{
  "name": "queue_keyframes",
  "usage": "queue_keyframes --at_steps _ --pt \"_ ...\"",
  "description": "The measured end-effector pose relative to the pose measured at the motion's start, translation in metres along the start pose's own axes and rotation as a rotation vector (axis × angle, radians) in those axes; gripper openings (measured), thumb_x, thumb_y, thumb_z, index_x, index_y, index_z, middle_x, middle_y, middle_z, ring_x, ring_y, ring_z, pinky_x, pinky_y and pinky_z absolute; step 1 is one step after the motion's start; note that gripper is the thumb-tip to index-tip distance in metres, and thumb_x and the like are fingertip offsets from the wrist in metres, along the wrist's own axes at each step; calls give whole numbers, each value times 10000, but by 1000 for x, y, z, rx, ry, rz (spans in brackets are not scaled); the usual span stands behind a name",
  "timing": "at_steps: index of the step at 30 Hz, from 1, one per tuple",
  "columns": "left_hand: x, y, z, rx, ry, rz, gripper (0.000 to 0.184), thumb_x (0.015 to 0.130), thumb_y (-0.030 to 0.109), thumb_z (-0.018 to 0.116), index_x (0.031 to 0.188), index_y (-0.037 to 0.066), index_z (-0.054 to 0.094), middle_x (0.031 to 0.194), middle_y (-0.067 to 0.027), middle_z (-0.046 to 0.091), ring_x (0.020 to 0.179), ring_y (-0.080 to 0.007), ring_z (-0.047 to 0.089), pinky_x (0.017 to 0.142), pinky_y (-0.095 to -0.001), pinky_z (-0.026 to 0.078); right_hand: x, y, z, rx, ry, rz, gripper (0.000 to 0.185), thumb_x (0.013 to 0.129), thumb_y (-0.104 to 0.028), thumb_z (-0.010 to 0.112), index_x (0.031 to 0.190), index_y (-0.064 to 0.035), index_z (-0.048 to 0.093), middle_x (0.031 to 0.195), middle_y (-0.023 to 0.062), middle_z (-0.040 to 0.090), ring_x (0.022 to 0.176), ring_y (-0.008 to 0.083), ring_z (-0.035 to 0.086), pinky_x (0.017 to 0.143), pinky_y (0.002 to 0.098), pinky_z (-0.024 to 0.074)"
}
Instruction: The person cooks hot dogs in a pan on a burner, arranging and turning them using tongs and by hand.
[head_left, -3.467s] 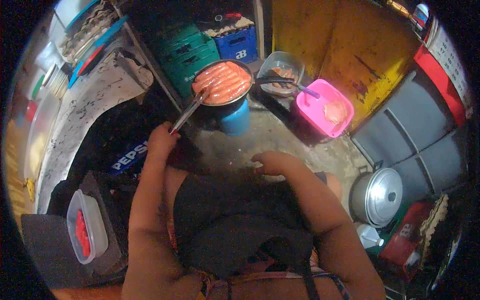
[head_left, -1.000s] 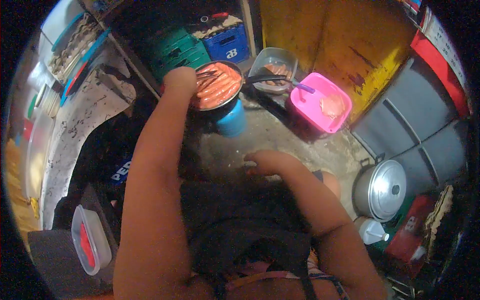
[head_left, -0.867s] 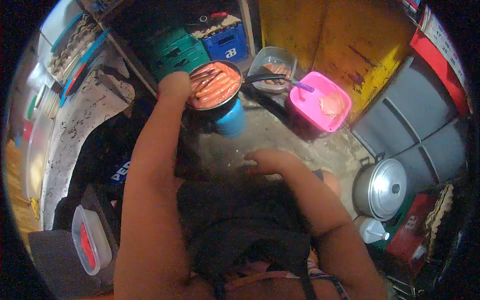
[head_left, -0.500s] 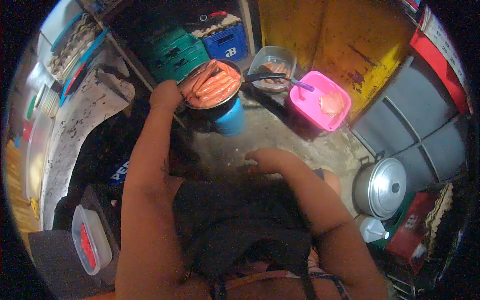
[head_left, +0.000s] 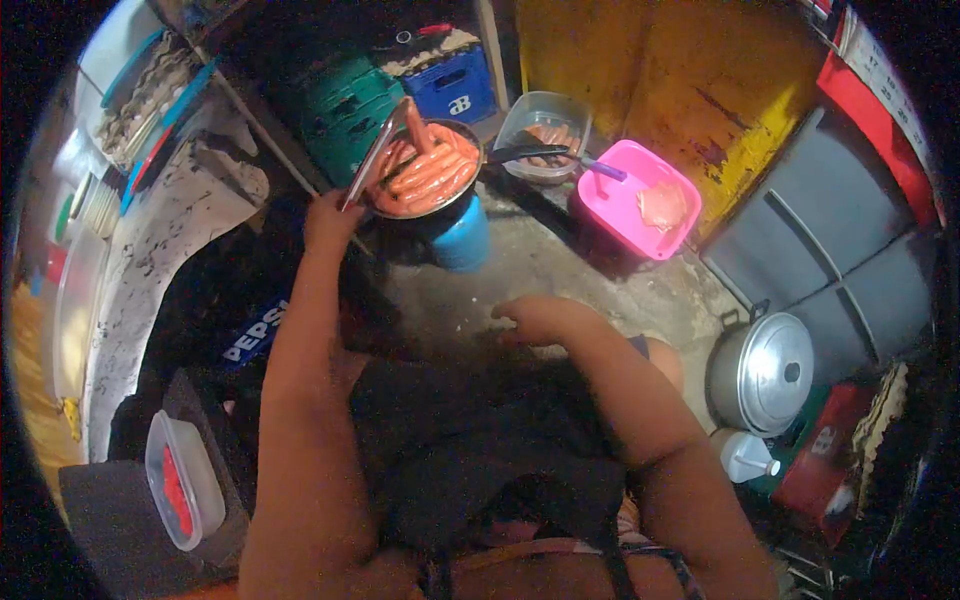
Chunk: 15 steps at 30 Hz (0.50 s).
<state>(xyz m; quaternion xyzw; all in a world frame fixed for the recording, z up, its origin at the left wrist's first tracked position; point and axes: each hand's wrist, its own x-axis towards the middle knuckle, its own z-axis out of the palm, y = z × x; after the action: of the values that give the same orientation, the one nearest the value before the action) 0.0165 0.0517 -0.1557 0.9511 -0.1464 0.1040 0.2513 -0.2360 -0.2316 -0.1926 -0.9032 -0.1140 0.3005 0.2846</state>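
Observation:
My left hand is closed on the lower end of what look like metal tongs, slanting up along the left rim of a frying pan. Reddish sausages are heaped in this pan. One sausage stands nearly upright by the tongs' tip; whether the tongs pinch it I cannot tell. Under the pan is a blue cylinder-shaped base, and the black pan handle points right. My right hand rests above my lap, holding nothing, its fingers apart.
A clear tub with sausages and a pink basin with pale pink slices stand behind the pan. To the right is a lidded pot; at left, a plastic container with red contents. Green and blue crates stand behind.
My left hand has turned slightly and moved down, bringing the tongs up steeply at the pan's left rim. One sausage now stands up from the heap. My right hand has stayed put.

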Motion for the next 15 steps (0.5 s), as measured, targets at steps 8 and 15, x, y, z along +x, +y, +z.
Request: queue_keyframes --at_steps 8,15 --pt "-42 -51 -1 94 28 -154 447 747 283 760 1104 29 667 973 -192 694 885 -345 674 787 -417 524 -1 -6 -1 -62 9 3 572 879 -413 635 1357 -127 507 1314 170 562 1205 364 530 1005 449 423" --pt "-74 -54 -6 -406 -93 -357 408 743 162 776 1101 8 657 890 -119 693 671 -194 659 579 -331 536 4 2 8 -100 40 -32 575 882 -428 631 1340 -101 515 1304 183 565 1196 367 535 995 453 428"
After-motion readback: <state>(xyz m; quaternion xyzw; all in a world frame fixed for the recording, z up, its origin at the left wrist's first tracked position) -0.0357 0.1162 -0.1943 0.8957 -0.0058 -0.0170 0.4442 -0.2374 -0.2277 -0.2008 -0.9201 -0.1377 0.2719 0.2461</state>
